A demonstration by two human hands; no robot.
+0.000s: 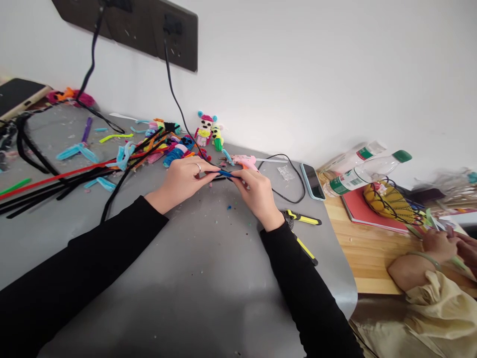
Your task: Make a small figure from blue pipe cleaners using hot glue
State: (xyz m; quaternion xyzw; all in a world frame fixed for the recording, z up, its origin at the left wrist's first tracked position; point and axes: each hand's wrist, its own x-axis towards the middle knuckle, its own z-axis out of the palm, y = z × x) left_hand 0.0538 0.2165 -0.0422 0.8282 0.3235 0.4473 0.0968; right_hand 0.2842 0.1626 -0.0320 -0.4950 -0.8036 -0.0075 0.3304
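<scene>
My left hand and my right hand meet over the grey table, both pinching a short blue pipe cleaner piece between their fingertips. A ring sits on a left finger. Black sleeves cover both arms. Just behind my hands lies a pink glue gun with its black cord. Small pipe cleaner figures stand against the white wall.
Long black and red pipe cleaners and blue scraps lie at the left. Yellow-handled pliers rest by my right wrist. A phone, two plastic bottles and a red notebook sit at the right, where another person's hands work on a wooden table.
</scene>
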